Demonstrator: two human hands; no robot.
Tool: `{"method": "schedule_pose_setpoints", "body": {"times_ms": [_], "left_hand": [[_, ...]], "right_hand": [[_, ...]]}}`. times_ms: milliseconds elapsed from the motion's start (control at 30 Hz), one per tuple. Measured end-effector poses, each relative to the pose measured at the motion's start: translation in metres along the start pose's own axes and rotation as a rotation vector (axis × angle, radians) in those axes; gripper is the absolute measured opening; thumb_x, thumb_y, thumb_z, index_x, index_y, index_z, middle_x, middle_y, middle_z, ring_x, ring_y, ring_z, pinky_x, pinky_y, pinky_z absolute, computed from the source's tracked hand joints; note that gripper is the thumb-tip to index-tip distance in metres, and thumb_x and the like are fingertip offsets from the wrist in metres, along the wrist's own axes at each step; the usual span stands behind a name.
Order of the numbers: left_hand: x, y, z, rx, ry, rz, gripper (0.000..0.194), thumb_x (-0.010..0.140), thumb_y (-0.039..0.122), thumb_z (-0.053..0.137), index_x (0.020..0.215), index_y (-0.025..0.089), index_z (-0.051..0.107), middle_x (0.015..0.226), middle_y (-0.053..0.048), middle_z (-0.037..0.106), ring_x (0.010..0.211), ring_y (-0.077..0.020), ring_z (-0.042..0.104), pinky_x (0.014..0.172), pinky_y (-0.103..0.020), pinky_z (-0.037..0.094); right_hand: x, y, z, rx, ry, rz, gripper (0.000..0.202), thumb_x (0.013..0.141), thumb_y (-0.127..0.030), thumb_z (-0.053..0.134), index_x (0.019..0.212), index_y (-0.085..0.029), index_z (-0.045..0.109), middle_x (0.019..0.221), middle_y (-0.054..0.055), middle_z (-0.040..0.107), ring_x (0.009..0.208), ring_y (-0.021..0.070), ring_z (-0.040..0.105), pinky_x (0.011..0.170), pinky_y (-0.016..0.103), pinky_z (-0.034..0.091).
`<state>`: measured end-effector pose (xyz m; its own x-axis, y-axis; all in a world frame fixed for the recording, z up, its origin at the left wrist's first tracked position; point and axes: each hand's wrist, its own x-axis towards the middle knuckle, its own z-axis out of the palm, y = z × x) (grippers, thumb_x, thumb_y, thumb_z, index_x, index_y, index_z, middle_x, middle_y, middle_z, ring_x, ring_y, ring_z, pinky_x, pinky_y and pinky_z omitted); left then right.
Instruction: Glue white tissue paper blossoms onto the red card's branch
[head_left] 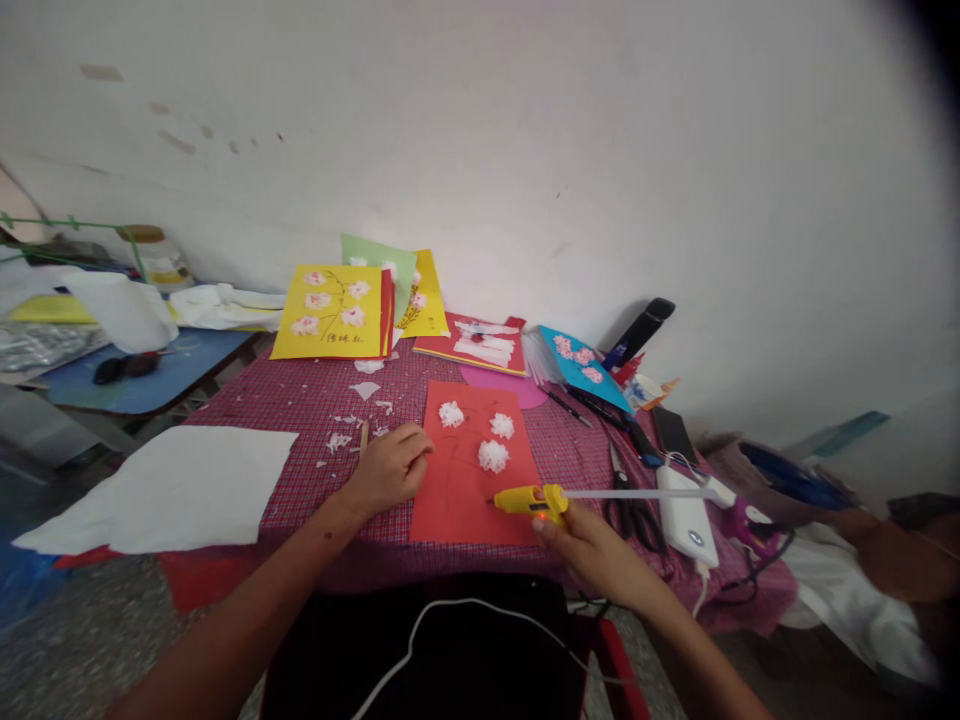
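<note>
A yellow hot glue gun [525, 498] with a long glue stick [637, 493] out of its back is gripped in my right hand [589, 540]. Its nozzle points left, over the lower part of a red sheet of paper [457, 510]. Dark branch lines are drawn on this sheet, and several white crumpled-paper flowers [493, 456] sit on its upper half. My left hand [390, 468] rests by the sheet's left edge with its fingers curled closed; what they hold, if anything, is hidden. White paper scraps [339, 441] lie just left of that hand.
Finished flower pictures on yellow paper [330, 340] lean against the wall. Black scissors [634, 515], a white power strip [686, 520] and pens crowd the right side. A white sheet [195, 490] hangs over the table's left edge. A white cable [465, 602] crosses my lap.
</note>
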<state>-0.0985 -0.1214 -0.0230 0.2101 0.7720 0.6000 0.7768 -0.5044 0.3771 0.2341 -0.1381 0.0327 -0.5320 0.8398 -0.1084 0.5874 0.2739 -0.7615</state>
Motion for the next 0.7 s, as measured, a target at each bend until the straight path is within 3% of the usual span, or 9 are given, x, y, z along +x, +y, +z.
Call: {"method": "schedule_pose_setpoints", "body": {"times_ms": [700], "left_hand": [[0.0001,-0.0002,0.0002,0.012,-0.006,0.007,0.023,0.086,0.005,0.049,0.090,0.021,0.064,0.095,-0.005,0.069,0.086,-0.0189,0.064,0.081,-0.031,0.051]], "right_hand": [[0.0009,-0.0070,-0.0006,0.034,-0.021,-0.010,0.043,0.103,-0.046,0.048,0.134,-0.022,0.066,0.114,0.007,0.072,0.102,0.0278,0.065,0.095,0.039,0.050]]}}
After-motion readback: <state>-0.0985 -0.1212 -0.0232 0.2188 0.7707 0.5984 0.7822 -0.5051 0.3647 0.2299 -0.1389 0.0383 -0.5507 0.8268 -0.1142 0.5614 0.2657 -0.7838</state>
